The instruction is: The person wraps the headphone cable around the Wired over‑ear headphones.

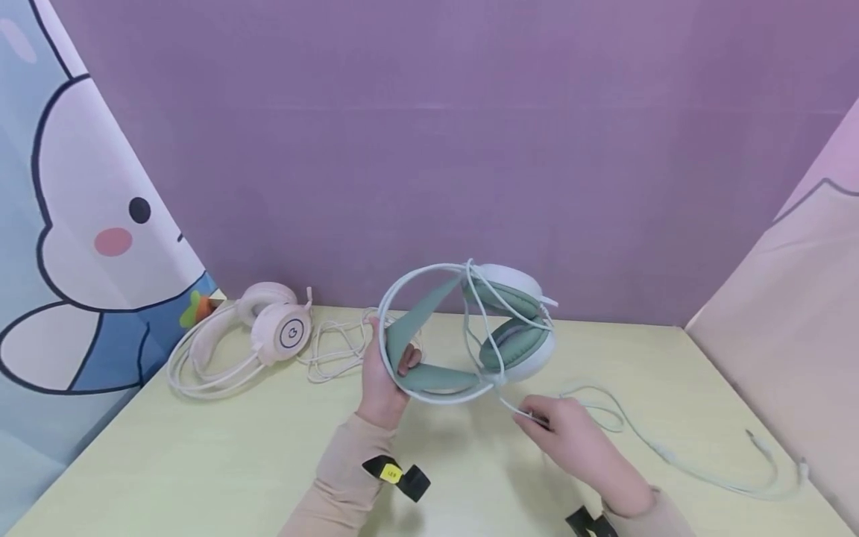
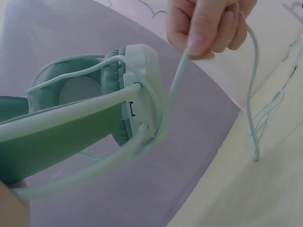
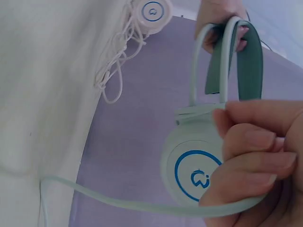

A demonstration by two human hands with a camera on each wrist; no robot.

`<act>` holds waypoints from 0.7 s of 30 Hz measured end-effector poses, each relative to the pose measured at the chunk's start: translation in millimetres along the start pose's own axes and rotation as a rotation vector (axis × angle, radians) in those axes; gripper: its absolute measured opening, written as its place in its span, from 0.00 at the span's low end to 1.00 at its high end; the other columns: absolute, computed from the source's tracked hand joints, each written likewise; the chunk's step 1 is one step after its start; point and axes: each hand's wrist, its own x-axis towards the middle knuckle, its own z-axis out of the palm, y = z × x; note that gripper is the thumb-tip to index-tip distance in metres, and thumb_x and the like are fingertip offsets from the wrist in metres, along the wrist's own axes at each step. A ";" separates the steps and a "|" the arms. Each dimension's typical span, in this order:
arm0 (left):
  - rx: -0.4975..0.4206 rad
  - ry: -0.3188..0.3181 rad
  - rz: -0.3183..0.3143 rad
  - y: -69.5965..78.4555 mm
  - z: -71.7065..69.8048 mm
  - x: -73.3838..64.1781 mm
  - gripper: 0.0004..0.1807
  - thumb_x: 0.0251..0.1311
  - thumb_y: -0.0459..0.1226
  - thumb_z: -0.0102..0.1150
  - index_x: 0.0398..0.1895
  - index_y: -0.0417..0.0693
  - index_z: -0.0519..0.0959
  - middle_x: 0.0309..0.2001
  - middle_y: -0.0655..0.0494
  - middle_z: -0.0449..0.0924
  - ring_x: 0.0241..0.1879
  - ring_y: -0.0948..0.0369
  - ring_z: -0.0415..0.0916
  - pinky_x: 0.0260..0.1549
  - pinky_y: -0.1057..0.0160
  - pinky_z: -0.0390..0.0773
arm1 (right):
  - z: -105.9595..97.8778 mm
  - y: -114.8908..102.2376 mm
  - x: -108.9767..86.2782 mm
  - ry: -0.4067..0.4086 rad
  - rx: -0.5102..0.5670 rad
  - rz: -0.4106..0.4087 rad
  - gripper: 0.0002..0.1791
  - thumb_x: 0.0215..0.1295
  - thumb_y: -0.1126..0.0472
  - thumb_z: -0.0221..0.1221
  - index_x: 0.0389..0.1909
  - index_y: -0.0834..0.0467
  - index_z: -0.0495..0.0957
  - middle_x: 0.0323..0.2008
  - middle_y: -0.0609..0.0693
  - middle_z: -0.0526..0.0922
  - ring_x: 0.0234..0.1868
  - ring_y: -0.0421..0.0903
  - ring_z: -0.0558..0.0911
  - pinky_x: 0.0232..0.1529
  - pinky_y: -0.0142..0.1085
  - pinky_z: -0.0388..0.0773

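Observation:
Mint-green headphones [image 1: 514, 350] are held above the table, their cable wound around the earcups. My left hand [image 1: 384, 380] grips them by the headband, with fingers curled round the green inner strap. To the right and lower, my right hand [image 1: 570, 440] pinches the headphone cable [image 2: 176, 85], which runs taut from the hand up to an earcup. In the right wrist view the outer face of one earcup [image 3: 182, 163] shows a blue ring and logo, partly behind my right fingers. The cable's loose end [image 1: 698, 471] trails across the table on the right.
Pink-white headphones [image 1: 278, 332] lie at the table's back left, their white cable [image 1: 329, 350] bundled beside them. A purple backdrop [image 1: 429, 149] rises behind the pale yellow-green table [image 1: 268, 440]. Printed cloths stand at the left and right sides.

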 end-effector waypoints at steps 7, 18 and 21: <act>0.134 0.021 0.053 -0.4 2.6 -1.6 0.27 0.70 0.54 0.31 0.20 0.53 0.74 0.08 0.65 0.67 0.10 0.68 0.60 0.17 0.69 0.62 | -7.1 6.6 -2.1 -0.020 0.130 -0.126 0.06 0.59 0.65 0.61 0.26 0.51 0.78 0.14 0.35 0.67 0.15 0.25 0.60 0.13 0.23 0.61; 0.304 0.038 0.081 -5.2 5.5 -5.2 0.24 0.66 0.57 0.42 0.23 0.54 0.77 0.11 0.64 0.69 0.10 0.68 0.61 0.18 0.70 0.64 | -18.2 17.8 2.7 0.366 -0.150 -0.638 0.11 0.60 0.66 0.51 0.25 0.54 0.81 0.14 0.36 0.68 0.16 0.25 0.60 0.18 0.15 0.59; 0.366 0.020 0.094 -7.4 8.6 -8.0 0.24 0.64 0.59 0.44 0.22 0.55 0.77 0.11 0.65 0.69 0.12 0.68 0.63 0.18 0.70 0.66 | -19.9 16.0 3.9 0.498 -0.220 -0.661 0.19 0.70 0.56 0.44 0.23 0.52 0.80 0.14 0.36 0.67 0.15 0.28 0.61 0.18 0.16 0.58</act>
